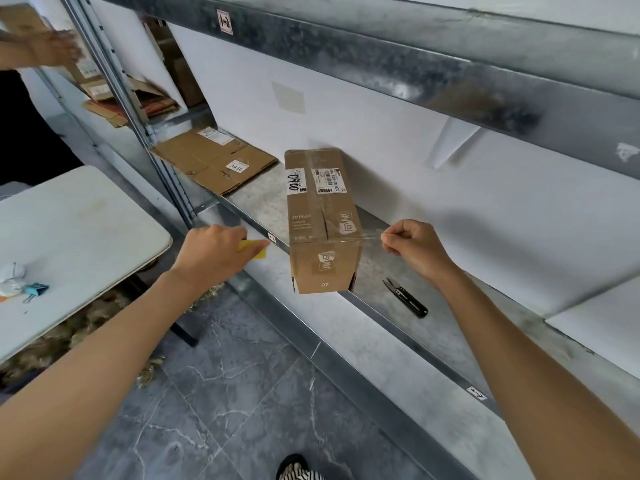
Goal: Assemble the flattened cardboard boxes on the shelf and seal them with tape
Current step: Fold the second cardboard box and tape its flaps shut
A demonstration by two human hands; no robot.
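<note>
**Two hands stretch clear tape beside a cardboard box on a metal shelf**

An assembled cardboard box [320,216] sits on a grey metal shelf [377,296], its near end hanging slightly over the shelf's front edge. Printed labels and clear tape cover its top.

Both bare arms reach forward from the bottom corners of the view. The right hand [415,249] is to the right of the box, just beside its near top corner, knuckles up, fingers curled in and pinching the end of a strip of clear tape [372,235] that runs from the box's top edge. The left hand [211,252] is to the left of the box, apart from it, closed in a loose fist around something yellow [254,249]; it may be a tape holder or scraper, but motion blur makes this unclear.

Small black snips [405,297] lie on the shelf below the right hand. Further left on the same shelf lies a flattened cardboard box [214,159]. A white table [72,237] stands at left with a blue binder clip [34,291] on it. Another person's hand [55,46] shows at top left, by more cardboard.
</note>
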